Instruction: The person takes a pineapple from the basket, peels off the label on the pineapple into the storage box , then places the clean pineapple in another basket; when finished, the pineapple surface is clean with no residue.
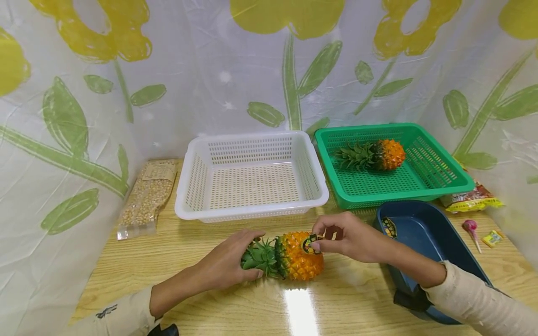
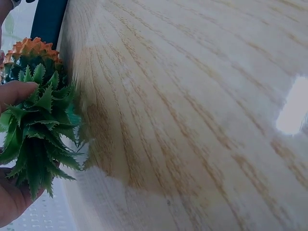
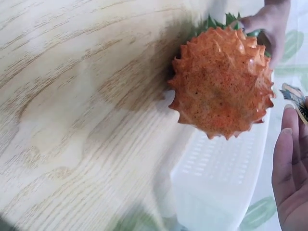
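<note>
An orange toy pineapple (image 1: 300, 255) lies on its side on the wooden table (image 1: 210, 298), its green crown (image 1: 259, 257) pointing left. My left hand (image 1: 229, 261) grips the crown (image 2: 36, 125), fingers curled around the leaves. My right hand (image 1: 349, 237) pinches a small dark and yellow sticker (image 1: 310, 243) at the top of the pineapple's body. In the right wrist view the pineapple's spiky base (image 3: 221, 89) faces the camera and the sticker's edge (image 3: 294, 95) shows by my fingertips (image 3: 288, 125).
An empty white basket (image 1: 252, 177) stands behind the pineapple. A green basket (image 1: 433, 179) to its right holds a second toy pineapple (image 1: 375, 155). A dark blue tray (image 1: 424, 238) lies under my right forearm. A bag of grain (image 1: 147, 196) lies left; snack packets (image 1: 472, 198) and a lollipop (image 1: 471, 231) right.
</note>
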`<state>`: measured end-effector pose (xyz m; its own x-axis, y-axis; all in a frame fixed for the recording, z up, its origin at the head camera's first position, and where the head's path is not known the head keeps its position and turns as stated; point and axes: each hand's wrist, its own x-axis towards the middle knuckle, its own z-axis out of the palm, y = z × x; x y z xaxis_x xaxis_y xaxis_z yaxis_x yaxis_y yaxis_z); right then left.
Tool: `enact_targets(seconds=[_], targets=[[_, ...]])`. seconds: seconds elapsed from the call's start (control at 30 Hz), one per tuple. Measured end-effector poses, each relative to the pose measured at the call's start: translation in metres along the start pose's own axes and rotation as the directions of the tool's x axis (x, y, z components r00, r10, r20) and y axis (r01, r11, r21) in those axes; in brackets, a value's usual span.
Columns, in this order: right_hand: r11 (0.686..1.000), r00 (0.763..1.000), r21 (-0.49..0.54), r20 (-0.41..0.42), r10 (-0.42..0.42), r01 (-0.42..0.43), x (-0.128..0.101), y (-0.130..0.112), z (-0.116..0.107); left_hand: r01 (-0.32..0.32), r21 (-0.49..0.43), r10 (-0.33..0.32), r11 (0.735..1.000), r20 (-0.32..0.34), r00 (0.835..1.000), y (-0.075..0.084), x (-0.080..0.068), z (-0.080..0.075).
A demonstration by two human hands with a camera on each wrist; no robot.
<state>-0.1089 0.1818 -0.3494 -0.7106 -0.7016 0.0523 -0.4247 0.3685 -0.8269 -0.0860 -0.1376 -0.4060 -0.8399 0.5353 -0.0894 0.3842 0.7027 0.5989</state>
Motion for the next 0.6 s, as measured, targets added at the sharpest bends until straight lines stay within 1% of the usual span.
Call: enact_targets(seconds=[0.2,0.43,0.6], targets=[[0.999,0.998,-0.020,-0.042,0.049,-0.050,-0.009,0.001,-0.010,0.004,-0.007,-0.004,1.000,0.008,1.000,0.000,0.001,0.000],[0.996,0.994,-0.063,-0.095,0.056,-0.062,-0.022,0.008,-0.027,-0.001,-0.011,0.001,1.000,0.010,1.000,-0.001,0.001,0.000],[0.995,0.993,-0.061,-0.101,0.068,-0.074,-0.031,0.014,-0.037,0.003,-0.008,-0.002,1.000,0.006,1.000,-0.001,0.001,0.000]])
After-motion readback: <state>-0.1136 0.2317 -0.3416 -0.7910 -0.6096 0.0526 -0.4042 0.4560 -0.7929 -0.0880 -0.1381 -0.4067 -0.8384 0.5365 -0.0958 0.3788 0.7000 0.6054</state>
